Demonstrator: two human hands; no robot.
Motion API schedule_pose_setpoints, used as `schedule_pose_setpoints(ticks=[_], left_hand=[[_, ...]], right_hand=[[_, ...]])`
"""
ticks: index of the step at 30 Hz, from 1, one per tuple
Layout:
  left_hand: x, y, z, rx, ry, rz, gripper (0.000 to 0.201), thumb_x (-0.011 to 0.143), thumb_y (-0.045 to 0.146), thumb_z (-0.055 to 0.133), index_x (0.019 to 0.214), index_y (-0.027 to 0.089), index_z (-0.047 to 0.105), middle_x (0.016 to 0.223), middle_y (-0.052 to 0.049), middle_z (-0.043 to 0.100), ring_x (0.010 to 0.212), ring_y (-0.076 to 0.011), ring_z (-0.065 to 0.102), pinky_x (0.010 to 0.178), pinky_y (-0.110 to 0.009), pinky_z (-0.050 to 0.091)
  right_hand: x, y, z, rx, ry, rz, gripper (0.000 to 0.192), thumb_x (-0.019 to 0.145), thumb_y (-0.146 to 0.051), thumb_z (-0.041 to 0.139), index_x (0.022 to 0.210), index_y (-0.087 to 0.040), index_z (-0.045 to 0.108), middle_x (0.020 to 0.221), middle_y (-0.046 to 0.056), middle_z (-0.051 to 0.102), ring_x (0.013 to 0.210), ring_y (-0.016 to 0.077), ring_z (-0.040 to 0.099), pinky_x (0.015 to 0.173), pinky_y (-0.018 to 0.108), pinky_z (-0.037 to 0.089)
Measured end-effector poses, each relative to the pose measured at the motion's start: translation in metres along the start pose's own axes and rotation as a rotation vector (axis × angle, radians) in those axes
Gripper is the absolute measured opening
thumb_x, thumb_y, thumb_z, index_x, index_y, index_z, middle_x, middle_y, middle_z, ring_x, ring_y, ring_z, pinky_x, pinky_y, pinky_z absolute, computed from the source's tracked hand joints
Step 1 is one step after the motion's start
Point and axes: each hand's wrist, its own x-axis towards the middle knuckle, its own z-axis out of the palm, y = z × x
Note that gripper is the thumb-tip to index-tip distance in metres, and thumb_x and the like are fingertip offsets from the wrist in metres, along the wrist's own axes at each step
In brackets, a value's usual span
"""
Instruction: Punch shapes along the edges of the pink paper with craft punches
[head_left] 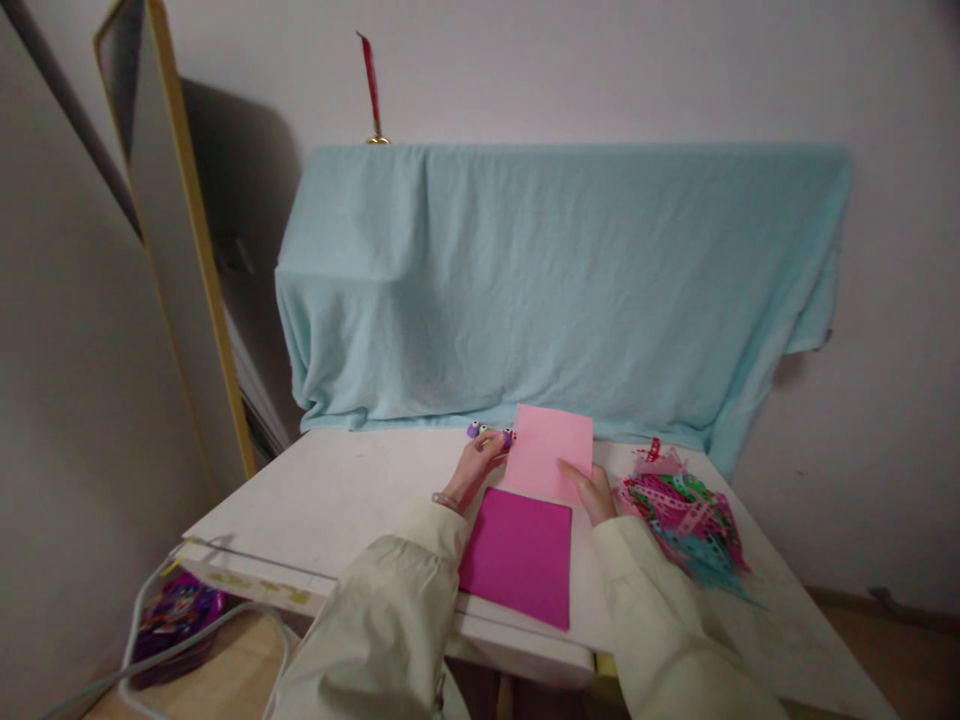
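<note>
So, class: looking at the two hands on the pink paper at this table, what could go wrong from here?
1. The magenta sheet juts past the table front edge; a sleeve might knock it off.
2. The heap of punched strips lies close to the right hand; a sweep could scatter them.
3. The left hand rests beside small purple pieces, which might roll away if nudged while the light pink sheet moves.

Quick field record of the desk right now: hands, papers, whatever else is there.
left hand: at left edge of light pink sheet, beside small purple bits
right hand: flat on that sheet's lower right corner
magenta sheet: flat, nearer the person
strip pile: right of hands, untouched
table: white
blanket: light blue, draped behind
</note>
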Motion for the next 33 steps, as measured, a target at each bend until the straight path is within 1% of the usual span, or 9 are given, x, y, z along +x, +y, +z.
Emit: schedule_pose_setpoints(ticks=[4, 8, 11, 17, 21, 24, 28, 33], left_hand=[[0.0, 0.0, 0.001, -0.001, 0.029, -0.014, 0.04, 0.066, 0.039, 0.079, 0.095, 0.014, 0.066, 0.097, -0.01, 0.069, 0.085, -0.0195, 0.066, 0.083, -0.034, 0.049], [-0.001, 0.001, 0.003, -0.011, 0.02, -0.026, 0.042, 0.064, 0.034, 0.082, 0.097, 0.015, 0.067, 0.097, -0.009, 0.07, 0.088, -0.0198, 0.066, 0.085, -0.033, 0.048], [-0.002, 0.002, 0.004, -0.02, 0.019, -0.036, 0.043, 0.061, 0.031, 0.083, 0.097, 0.015, 0.068, 0.096, -0.009, 0.07, 0.086, -0.0196, 0.067, 0.086, -0.034, 0.048], [-0.001, 0.002, 0.003, 0.019, 0.027, -0.04, 0.043, 0.062, 0.035, 0.082, 0.098, 0.014, 0.07, 0.099, -0.012, 0.07, 0.09, -0.0212, 0.066, 0.087, -0.035, 0.047], [0.0, 0.0, 0.001, 0.073, 0.018, -0.012, 0.045, 0.066, 0.04, 0.079, 0.102, 0.013, 0.071, 0.102, -0.014, 0.07, 0.093, -0.0228, 0.065, 0.087, -0.036, 0.048], [0.001, -0.001, 0.0, 0.094, 0.003, -0.017, 0.047, 0.067, 0.04, 0.078, 0.106, 0.014, 0.07, 0.105, -0.014, 0.069, 0.093, -0.0226, 0.065, 0.088, -0.036, 0.048], [0.0, 0.001, 0.0, 0.117, -0.007, -0.026, 0.05, 0.064, 0.036, 0.081, 0.107, 0.014, 0.07, 0.103, -0.013, 0.069, 0.091, -0.0217, 0.066, 0.089, -0.035, 0.047], [-0.005, 0.004, 0.004, 0.135, 0.009, -0.014, 0.053, 0.059, 0.033, 0.084, 0.107, 0.016, 0.07, 0.099, -0.011, 0.07, 0.091, -0.025, 0.066, 0.086, -0.036, 0.048]], right_hand=[[0.001, 0.001, 0.0, 0.01, -0.022, -0.012, 0.047, 0.061, -0.046, 0.075, 0.094, -0.013, 0.072, 0.095, 0.01, 0.073, 0.089, 0.0281, 0.067, 0.079, 0.037, 0.053], [0.002, 0.005, -0.001, -0.016, -0.028, -0.023, 0.052, 0.06, -0.046, 0.077, 0.098, -0.012, 0.071, 0.095, 0.01, 0.073, 0.093, 0.0291, 0.066, 0.08, 0.038, 0.053], [0.001, 0.004, -0.001, -0.03, -0.034, -0.045, 0.05, 0.061, -0.046, 0.077, 0.098, -0.012, 0.071, 0.096, 0.01, 0.073, 0.094, 0.0286, 0.066, 0.081, 0.038, 0.053], [-0.001, 0.0, 0.001, -0.051, -0.02, -0.038, 0.047, 0.062, -0.047, 0.076, 0.094, -0.013, 0.072, 0.096, 0.011, 0.073, 0.089, 0.0276, 0.068, 0.077, 0.036, 0.054], [0.002, 0.004, 0.0, -0.085, -0.02, -0.052, 0.049, 0.063, -0.05, 0.075, 0.093, -0.012, 0.072, 0.096, 0.011, 0.073, 0.088, 0.0285, 0.068, 0.076, 0.037, 0.054], [0.004, 0.009, -0.002, -0.122, -0.015, -0.073, 0.051, 0.064, -0.051, 0.074, 0.096, -0.012, 0.071, 0.098, 0.012, 0.072, 0.091, 0.0287, 0.067, 0.077, 0.038, 0.054], [0.006, 0.013, -0.005, -0.146, -0.003, -0.104, 0.051, 0.067, -0.05, 0.072, 0.1, -0.011, 0.07, 0.101, 0.012, 0.072, 0.095, 0.0288, 0.067, 0.079, 0.038, 0.053], [0.01, 0.017, -0.007, -0.156, 0.016, -0.131, 0.051, 0.067, -0.05, 0.073, 0.101, -0.012, 0.07, 0.1, 0.012, 0.072, 0.094, 0.0276, 0.067, 0.08, 0.037, 0.053]])
